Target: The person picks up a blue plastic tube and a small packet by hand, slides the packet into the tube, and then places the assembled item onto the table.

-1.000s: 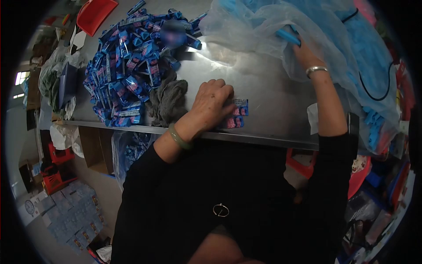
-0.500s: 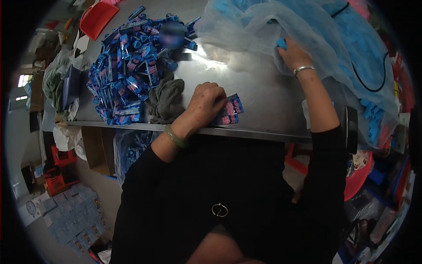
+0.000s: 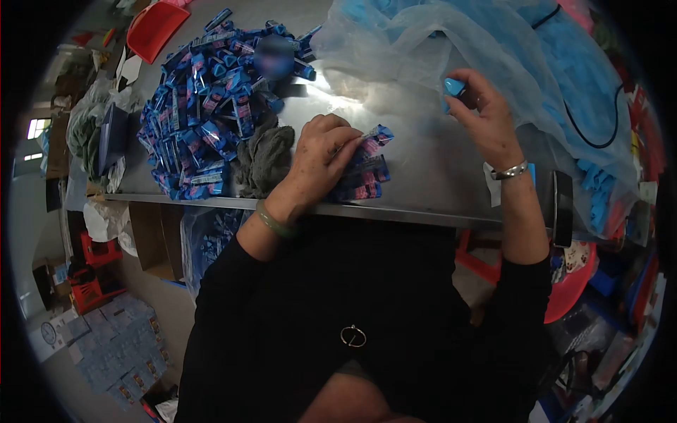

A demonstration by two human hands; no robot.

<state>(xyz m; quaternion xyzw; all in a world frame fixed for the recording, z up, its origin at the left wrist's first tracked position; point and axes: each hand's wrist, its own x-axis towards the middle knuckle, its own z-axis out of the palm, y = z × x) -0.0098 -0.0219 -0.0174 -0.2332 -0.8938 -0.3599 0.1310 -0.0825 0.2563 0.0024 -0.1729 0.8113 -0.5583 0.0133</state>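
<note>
My left hand (image 3: 321, 155) pinches a small blue and pink packet (image 3: 378, 137) near the front edge of the metal table (image 3: 416, 166). Under and beside its fingers lie more flat blue and pink packets (image 3: 367, 181). On the right, my right hand (image 3: 483, 113) holds a small glossy light-blue piece (image 3: 454, 87) between thumb and fingers, above the table by the edge of a clear plastic bag (image 3: 416, 53). A dark grey cloth (image 3: 264, 161) lies left of my left hand, against a large heap of blue packets (image 3: 204, 106).
A red scoop (image 3: 156, 32) rests at the back left. Light-blue pieces (image 3: 599, 120) fill the plastic bag at the right. A black object (image 3: 562, 209) sits at the front right edge. Below the left side are a cardboard box (image 3: 156, 243) and a bag of blue packets (image 3: 218, 236).
My right hand has drawn back from the plastic bag toward me, holding the light-blue piece. My left hand has lifted a packet, which now points up and right above the others.
</note>
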